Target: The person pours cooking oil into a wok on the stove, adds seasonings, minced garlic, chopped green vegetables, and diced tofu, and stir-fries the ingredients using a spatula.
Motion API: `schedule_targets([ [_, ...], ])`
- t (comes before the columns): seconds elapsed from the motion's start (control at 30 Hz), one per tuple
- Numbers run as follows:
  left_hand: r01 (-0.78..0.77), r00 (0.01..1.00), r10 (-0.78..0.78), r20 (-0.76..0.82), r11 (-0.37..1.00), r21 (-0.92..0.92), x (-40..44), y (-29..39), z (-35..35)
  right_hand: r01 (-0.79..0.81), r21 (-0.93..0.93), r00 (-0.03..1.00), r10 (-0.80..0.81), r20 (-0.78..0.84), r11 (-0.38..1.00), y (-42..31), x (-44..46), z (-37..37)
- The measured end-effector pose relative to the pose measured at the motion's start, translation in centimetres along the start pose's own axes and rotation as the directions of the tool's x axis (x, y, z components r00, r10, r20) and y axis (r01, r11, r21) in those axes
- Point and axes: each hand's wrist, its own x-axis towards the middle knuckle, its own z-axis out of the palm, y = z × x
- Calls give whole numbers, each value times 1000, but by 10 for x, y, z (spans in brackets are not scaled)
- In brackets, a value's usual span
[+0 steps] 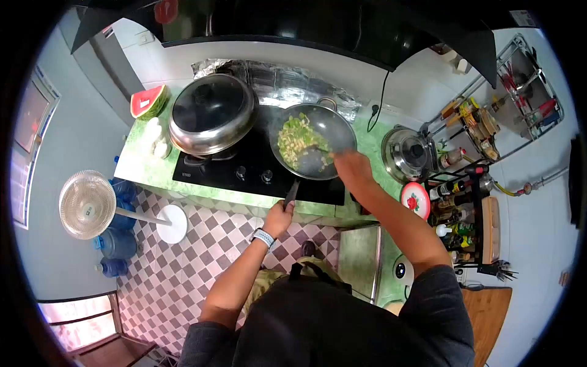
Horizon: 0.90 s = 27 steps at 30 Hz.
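A dark wok [342, 129] sits on the right side of the black glass cooktop [211, 174]. Chopped green vegetable and pale pieces [298, 137] lie mostly in its left half. My left hand [278, 220] is closed around the wok's long handle [292, 192], at the front edge of the counter. Over the right rim of the wok, my right hand [353, 166] is closed on a spatula [319, 148]; its dark end reaches into the food, and its grip is hidden in my fist.
A large lidded pan [214, 113] covers the left burner. Beside it are a cut watermelon [148, 102] and a white bag. To the right stand a lidded steel pot [406, 156], a plate with a red flower [416, 200] and a bottle rack [452, 214]. A range hood [275, 27] hangs above.
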Motion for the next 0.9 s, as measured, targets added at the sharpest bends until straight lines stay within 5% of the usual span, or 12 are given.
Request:
schedule_targets([
  [0.17, 60, 998, -59, -9, 997, 55, -9, 22, -14, -231, 179, 949, 181, 257, 956, 68, 28, -29],
  [0.33, 31, 999, -28, -33, 994, 108, -14, 30, -24, -328, 261, 915, 237, 326, 908, 149, 86, 35],
  [0.43, -1, 1000, 5, -25, 988, 153, -4, 23, -26, -60, 342, 960, -40, 277, 938, 144, 147, 96],
  [0.53, 88, 996, -81, -39, 970, 225, -21, 52, -33, 26, 413, 962, -136, 239, 910, 101, 159, 61],
  [0.57, 90, 996, -84, -33, 969, 232, -21, 52, -32, 19, 418, 961, -131, 243, 908, 88, 150, 54],
  [0.63, 119, 993, -116, -26, 969, 215, -20, 52, -31, 132, 334, 991, -135, -15, 933, 63, 114, 40],
  [0.73, 105, 994, -99, -40, 978, 180, -16, 36, -24, 188, 133, 982, -185, -33, 973, 38, 68, 24],
  [0.9, 63, 997, -63, -33, 998, 12, -6, 13, -17, 135, 71, 989, -130, -70, 988, 53, 2, -10],
])
